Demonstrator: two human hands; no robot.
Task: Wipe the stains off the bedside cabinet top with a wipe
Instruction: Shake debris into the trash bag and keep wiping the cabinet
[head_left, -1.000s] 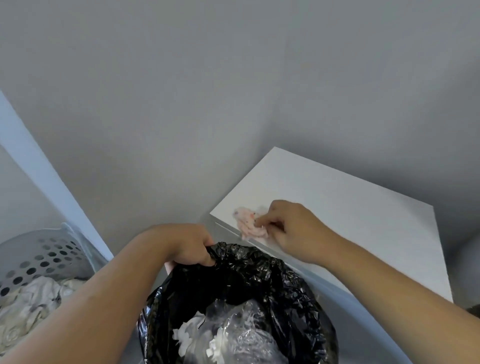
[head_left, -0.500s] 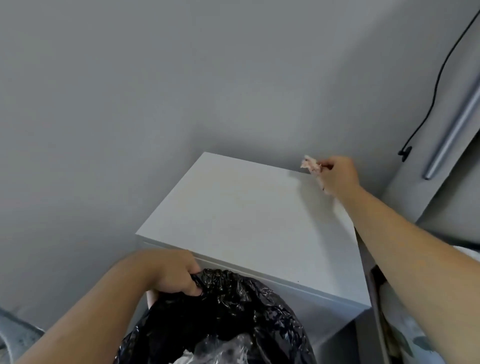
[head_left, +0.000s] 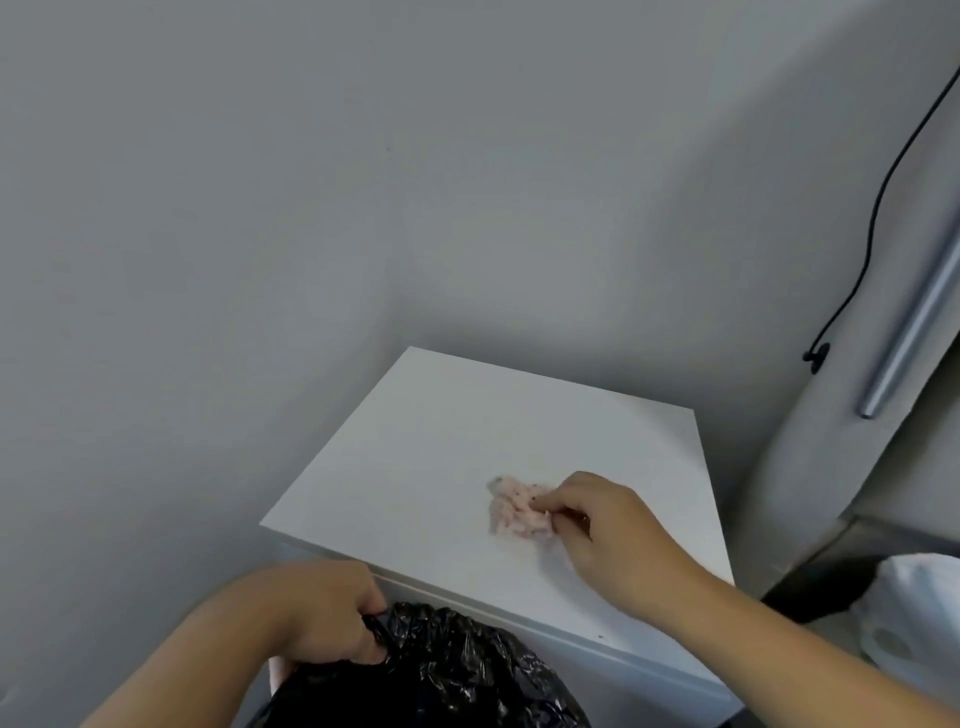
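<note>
The white bedside cabinet top (head_left: 431, 457) fills the middle of the view, set against a grey wall. A crumpled, pink-stained wipe (head_left: 517, 506) lies pressed on the top, right of its centre. My right hand (head_left: 605, 525) pinches the wipe between fingertips and thumb. A few tiny dark specks show near the front right edge of the top. My left hand (head_left: 332, 610) grips the rim of a black bin bag (head_left: 447, 675) held just below the cabinet's front edge.
A black cable (head_left: 878, 208) hangs down the wall at the right beside a grey metal bar (head_left: 914, 322). White bedding or a bag (head_left: 914, 613) sits at the lower right next to the cabinet.
My right hand has carried the wipe from the far right corner of the top back toward the middle front. The left hand keeps its hold on the bin bag.
</note>
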